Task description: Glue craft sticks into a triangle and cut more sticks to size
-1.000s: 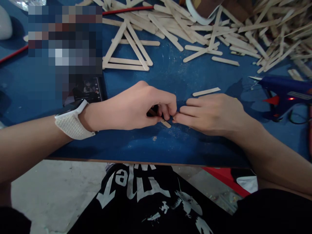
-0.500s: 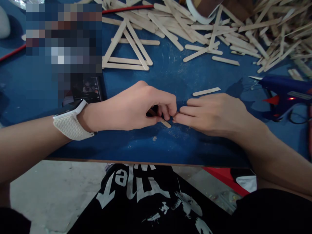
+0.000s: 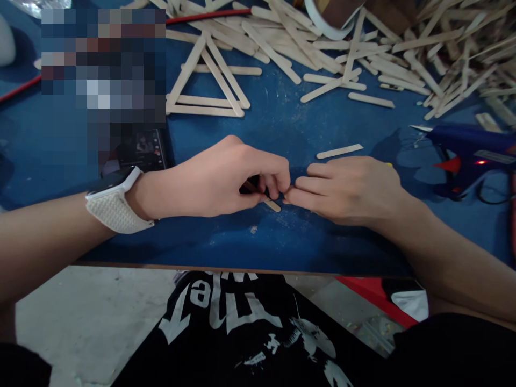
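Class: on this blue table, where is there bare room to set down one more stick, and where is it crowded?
Bare: between the stick triangle and the left hand; also along the table's near edge. Crowded: the stick pile at the back right.

stick point(image 3: 274, 205): mostly hidden under left hand point(image 3: 226, 177) | glue gun point(image 3: 471, 153): cut off right | phone point(image 3: 143, 148): partly pixelated
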